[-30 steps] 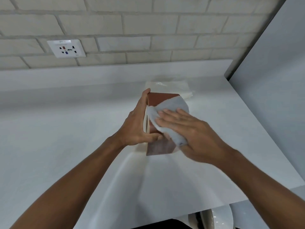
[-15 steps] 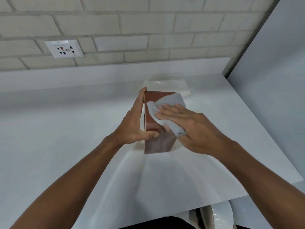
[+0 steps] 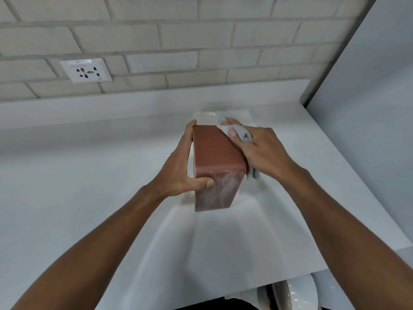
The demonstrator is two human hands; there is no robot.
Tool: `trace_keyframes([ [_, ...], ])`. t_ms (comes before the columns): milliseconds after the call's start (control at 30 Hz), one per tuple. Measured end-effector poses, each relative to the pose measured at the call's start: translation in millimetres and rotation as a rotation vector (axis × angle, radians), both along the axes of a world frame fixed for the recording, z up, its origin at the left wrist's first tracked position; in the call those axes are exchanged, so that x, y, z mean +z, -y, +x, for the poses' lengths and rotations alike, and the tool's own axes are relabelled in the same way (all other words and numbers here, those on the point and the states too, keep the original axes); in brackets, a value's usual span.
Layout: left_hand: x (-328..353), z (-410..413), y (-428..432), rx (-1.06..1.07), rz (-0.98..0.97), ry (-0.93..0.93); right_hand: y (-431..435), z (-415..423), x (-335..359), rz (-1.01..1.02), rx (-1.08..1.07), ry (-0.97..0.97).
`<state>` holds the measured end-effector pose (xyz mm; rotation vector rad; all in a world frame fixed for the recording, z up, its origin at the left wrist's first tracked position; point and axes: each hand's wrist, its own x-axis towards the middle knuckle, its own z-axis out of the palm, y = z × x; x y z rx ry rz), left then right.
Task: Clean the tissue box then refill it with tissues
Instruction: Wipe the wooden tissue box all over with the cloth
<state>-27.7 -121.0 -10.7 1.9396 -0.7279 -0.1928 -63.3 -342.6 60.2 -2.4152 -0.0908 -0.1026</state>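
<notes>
The tissue box [image 3: 216, 151] stands up tall on the white counter [image 3: 89, 186], near the counter's back right corner. It is brown, and its front face looks streaky and a bit shiny, maybe wet.

The left hand [image 3: 178, 173] grips the box. Its thumb sits on the front face and its fingers lie along the left side. The right hand [image 3: 261, 148] holds a grey cloth [image 3: 221, 121] bunched in bent fingers and presses it on the right side of the box. So the cleaning is not done yet, I think.

A clear pack of tissues [image 3: 204, 115] lies on the counter just behind the box.

What could go wrong? The box is tall and thin, so a hard push from the cloth could tip it or make it slide. The left hand could slip on a wet face. If the box is filled while damp, the tissues could get soggy.
</notes>
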Motion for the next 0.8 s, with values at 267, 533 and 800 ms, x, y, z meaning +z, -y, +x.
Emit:
trace_keyframes([
  [267,2,1,-2,-0.01,-0.004,-0.003,-4,-35,-13,-0.096,0.111,0.153],
  [533,3,12,-4,-0.036,0.049,-0.023,-31,-53,-20,-0.478,0.361,0.44],
  [800,3,12,-3,-0.035,0.033,-0.05,-6,-47,-20,-0.476,0.434,0.444],
])
